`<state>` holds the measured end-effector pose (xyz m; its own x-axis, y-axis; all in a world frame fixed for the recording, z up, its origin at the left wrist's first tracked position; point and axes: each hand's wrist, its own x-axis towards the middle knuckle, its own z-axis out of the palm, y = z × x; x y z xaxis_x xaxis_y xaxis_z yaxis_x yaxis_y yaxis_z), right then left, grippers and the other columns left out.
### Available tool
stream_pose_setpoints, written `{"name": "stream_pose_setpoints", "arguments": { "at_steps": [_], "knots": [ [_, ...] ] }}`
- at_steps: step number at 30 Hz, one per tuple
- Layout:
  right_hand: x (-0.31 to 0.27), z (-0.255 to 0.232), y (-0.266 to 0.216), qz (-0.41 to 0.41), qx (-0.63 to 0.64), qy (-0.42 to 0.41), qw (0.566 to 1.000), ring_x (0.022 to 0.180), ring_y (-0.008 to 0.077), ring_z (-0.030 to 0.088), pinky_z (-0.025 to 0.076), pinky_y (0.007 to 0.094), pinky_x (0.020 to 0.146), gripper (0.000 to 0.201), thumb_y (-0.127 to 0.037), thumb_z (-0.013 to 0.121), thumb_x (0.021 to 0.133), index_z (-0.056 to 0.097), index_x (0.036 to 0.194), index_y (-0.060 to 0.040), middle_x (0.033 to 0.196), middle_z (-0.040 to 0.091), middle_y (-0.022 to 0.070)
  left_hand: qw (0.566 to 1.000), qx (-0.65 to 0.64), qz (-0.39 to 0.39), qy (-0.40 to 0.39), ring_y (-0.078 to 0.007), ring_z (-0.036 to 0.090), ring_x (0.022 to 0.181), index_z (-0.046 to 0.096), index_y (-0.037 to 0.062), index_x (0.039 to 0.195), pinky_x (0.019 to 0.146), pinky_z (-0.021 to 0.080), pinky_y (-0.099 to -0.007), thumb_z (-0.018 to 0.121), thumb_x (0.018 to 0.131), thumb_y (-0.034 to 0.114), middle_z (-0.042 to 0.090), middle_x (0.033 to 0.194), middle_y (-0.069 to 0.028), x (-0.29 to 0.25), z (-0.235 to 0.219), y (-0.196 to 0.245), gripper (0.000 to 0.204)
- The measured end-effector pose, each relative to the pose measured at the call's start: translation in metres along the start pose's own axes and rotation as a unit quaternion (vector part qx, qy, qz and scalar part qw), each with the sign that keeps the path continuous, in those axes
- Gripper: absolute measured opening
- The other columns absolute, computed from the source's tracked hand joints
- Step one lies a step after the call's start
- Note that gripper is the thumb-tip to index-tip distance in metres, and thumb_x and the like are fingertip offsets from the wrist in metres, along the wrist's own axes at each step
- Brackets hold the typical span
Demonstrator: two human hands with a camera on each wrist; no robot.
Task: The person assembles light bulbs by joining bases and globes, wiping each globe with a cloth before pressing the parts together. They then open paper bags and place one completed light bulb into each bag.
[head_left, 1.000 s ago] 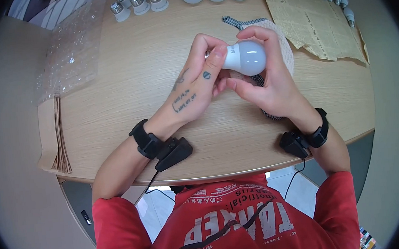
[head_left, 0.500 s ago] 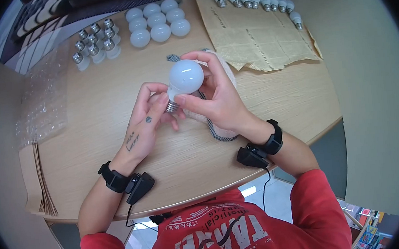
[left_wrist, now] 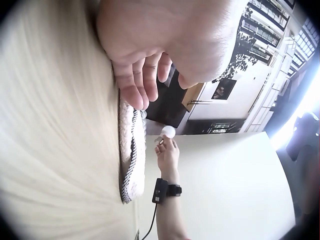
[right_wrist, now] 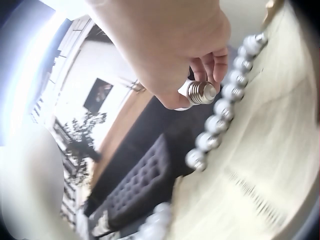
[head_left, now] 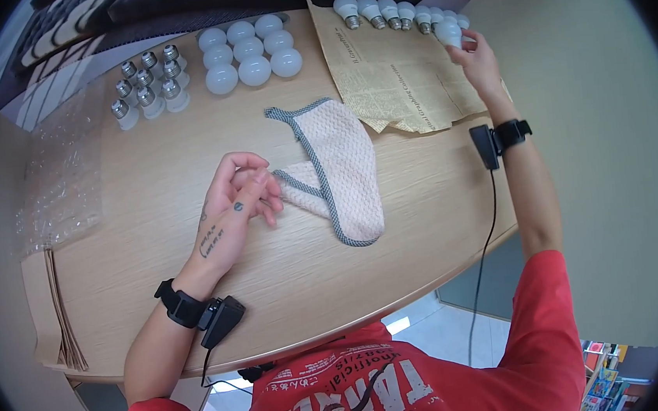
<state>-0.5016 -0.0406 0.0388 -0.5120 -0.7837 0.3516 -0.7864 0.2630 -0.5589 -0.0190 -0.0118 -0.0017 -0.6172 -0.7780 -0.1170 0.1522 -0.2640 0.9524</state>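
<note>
My right hand [head_left: 480, 67] pinches a white light bulb [head_left: 449, 34] over the far right of the desk, beside a row of bulbs. From the right wrist, the bulb's metal screw base [right_wrist: 201, 93] points out past the fingers and thumb. My left hand [head_left: 227, 206] is over the middle of the desk, fingers loosely bent and nothing in them. Close to its fingertips lies a cream textured cloth [head_left: 348, 157] with grey checked trim, partly folded. The left wrist view shows this cloth [left_wrist: 131, 155] beneath the fingers.
A printed brown paper sheet [head_left: 396, 82] lies under the right-hand row of bulbs [head_left: 388, 12]. Farther left stand round-topped bulbs [head_left: 249, 48] in a grid and several bulbs with screw bases upward [head_left: 149, 100]. Bubble wrap [head_left: 59, 166] and brown paper bags [head_left: 52, 308] line the left edge.
Both hands were together on the bulb, turning it globe upward. The left hand has let go and stays near the cloth; the right has carried the bulb to the far right, uncovering the cloth.
</note>
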Motion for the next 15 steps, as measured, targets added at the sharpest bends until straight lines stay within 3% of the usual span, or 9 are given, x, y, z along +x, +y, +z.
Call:
{"name": "stream_pose_setpoints", "arguments": {
  "at_steps": [1, 4, 7, 15],
  "knots": [
    [0.012, -0.003, 0.018, 0.019, -0.093, 0.006, 0.995, 0.098, 0.0276, 0.068, 0.052, 0.0373, 0.087, 0.059, -0.028, 0.073, 0.081, 0.054, 0.13, -0.0018, 0.108, 0.07, 0.0163, 1.0, 0.002, -0.001, 0.001, -0.0129, 0.058, 0.079, 0.046, 0.0069, 0.115, 0.064, 0.048, -0.0246, 0.047, 0.103, 0.02, 0.058, 0.09, -0.0068, 0.0, 0.0, 0.0, 0.018],
    [0.035, -0.002, 0.062, 0.037, -0.183, 0.009, 0.982, 0.106, 0.0348, 0.065, 0.051, 0.0425, 0.092, 0.055, -0.029, 0.071, 0.081, 0.056, 0.128, -0.0049, 0.112, 0.069, 0.0193, 1.0, 0.004, 0.0, 0.005, -0.0133, 0.058, 0.079, 0.046, 0.0064, 0.116, 0.063, 0.049, -0.0245, 0.048, 0.102, 0.018, 0.058, 0.09, -0.0071, 0.001, 0.0, 0.0, 0.018],
    [0.051, 0.006, 0.084, 0.024, -0.23, 0.024, 0.973, 0.096, 0.0336, 0.069, 0.053, 0.042, 0.087, 0.053, -0.027, 0.07, 0.081, 0.057, 0.126, -0.0022, 0.105, 0.071, 0.019, 1.0, 0.009, -0.004, 0.007, -0.0136, 0.058, 0.078, 0.045, 0.0059, 0.116, 0.062, 0.049, -0.0246, 0.048, 0.102, 0.017, 0.058, 0.09, -0.0076, 0.001, 0.0, 0.001, 0.018],
    [0.079, 0.018, 0.102, 0.024, -0.266, 0.032, 0.963, 0.108, 0.04, 0.063, 0.049, 0.0459, 0.094, 0.042, -0.027, 0.064, 0.086, 0.061, 0.123, -0.0069, 0.115, 0.066, 0.0224, 1.0, 0.025, -0.014, 0.01, -0.0137, 0.059, 0.077, 0.044, 0.005, 0.116, 0.061, 0.05, -0.024, 0.047, 0.103, 0.017, 0.059, 0.09, -0.0081, 0.002, 0.0, 0.002, 0.018]
  ]
}}
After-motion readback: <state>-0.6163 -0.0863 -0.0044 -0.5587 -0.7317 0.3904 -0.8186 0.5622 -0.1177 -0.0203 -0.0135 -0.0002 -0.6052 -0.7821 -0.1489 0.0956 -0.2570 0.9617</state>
